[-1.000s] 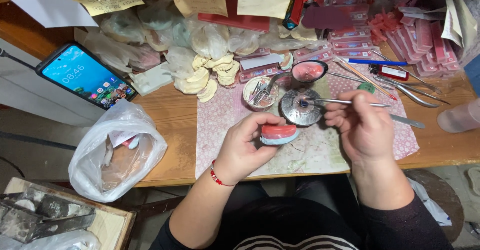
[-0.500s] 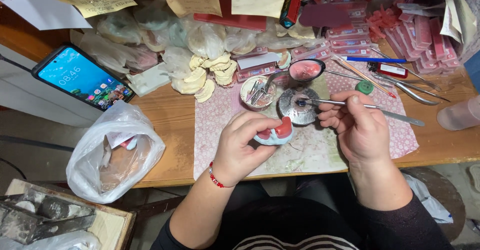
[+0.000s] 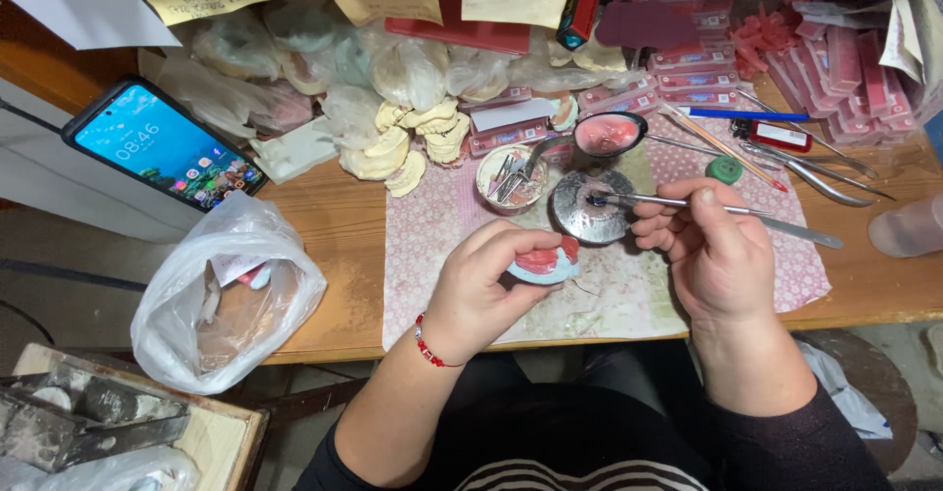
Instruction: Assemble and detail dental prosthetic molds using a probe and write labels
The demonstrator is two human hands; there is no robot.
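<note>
L hand (image 3: 481,295) cupping small dental cast w/ pink wax rim (image 3: 547,261) above counter (image 3: 334,226) edge, R hand (image 3: 712,250) pinching thin metal spatula (image 3: 688,204), tip in round metal dish (image 3: 587,206); cast prob. light, brittle, wax soft — best held by base.

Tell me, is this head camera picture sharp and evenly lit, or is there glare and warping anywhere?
Head view: mostly sharp, with soft, even light; the left hand and right hand cast only faint shadows. The round metal dish and the phone screen are bright. The desk edge bows, so the lens distorts towards the borders.
</note>
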